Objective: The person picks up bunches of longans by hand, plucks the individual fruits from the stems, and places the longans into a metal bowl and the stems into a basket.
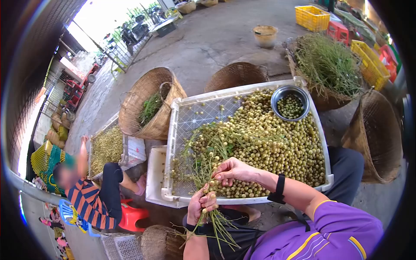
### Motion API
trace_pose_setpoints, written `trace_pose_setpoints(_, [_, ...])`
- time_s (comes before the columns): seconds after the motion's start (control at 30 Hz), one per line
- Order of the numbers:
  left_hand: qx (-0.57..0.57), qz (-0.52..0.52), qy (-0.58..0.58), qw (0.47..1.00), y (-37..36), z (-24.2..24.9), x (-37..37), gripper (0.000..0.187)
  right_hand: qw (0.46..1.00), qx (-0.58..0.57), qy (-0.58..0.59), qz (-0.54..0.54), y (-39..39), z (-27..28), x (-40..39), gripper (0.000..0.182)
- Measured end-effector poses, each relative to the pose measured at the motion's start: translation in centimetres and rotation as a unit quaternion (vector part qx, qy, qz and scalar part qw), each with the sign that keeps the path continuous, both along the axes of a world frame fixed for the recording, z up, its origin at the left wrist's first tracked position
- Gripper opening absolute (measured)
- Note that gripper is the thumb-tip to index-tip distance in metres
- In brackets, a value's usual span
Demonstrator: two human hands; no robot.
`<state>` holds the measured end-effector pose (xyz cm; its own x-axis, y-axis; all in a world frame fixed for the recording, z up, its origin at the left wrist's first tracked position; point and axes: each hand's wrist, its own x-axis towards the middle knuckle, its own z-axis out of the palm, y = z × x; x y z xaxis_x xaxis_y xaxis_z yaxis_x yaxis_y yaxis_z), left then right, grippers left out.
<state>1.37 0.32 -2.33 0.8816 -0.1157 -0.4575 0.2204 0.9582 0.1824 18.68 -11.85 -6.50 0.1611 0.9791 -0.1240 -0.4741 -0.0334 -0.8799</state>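
Observation:
My left hand (202, 204) is closed round a bunch of thin green stems (221, 227), whose ends hang down over my lap. Just above it, my right hand (232, 170) has its fingers pinched together at the upper part of the bunch; what lies between the fingertips is too small to make out. Both hands are at the near edge of a white plastic tray (175, 125). Round yellow-green fruits (277, 158) cover much of the tray, with leafy stems (216, 138) lying over its left part. A metal bowl (276, 104) with greener fruits stands at the tray's far right corner.
Wicker baskets (130, 108) stand around the tray, one heaped with green stems (327, 65). At the left a person in a striped shirt (93, 197) sits beside another fruit tray (107, 149). Yellow crates (312, 18) and a small tub (265, 38) are farther back.

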Motion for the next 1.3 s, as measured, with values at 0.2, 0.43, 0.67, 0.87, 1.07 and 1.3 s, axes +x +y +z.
trace_pose_setpoints(0.2, [-0.031, 0.017, -0.039, 0.999, -1.3, -1.4, 1.3, 0.031, 0.990, -0.027, 0.126, -0.060, -4.4, -0.1, 1.1, 0.028])
trace_pose_setpoints(0.43, [0.039, 0.019, -0.019, 0.999, -2.8, -0.9, 2.7, 0.025, 0.990, -0.070, 0.117, -0.023, -6.8, 1.2, -1.3, 0.033])
trace_pose_setpoints(0.67, [0.110, 0.042, 0.039, 0.992, -3.6, -1.1, 3.3, 0.024, 0.941, -0.004, 0.313, -0.131, -7.6, -0.8, -0.5, 0.024])
trace_pose_setpoints(0.87, [0.056, 0.055, -0.039, 0.996, -3.7, -2.2, 3.6, 0.023, 0.933, -0.021, 0.316, -0.169, -9.2, -1.1, 0.4, 0.028])
trace_pose_setpoints(1.07, [0.157, -0.017, 0.057, 0.986, -4.9, -1.9, 5.3, 0.023, 0.988, -0.077, 0.122, -0.056, -7.6, 0.3, 0.1, 0.041])
trace_pose_setpoints(1.3, [0.298, -0.040, 0.094, 0.949, -6.1, -0.4, 6.6, 0.022, 0.985, -0.075, 0.121, -0.093, -7.2, -1.2, 0.0, 0.025])
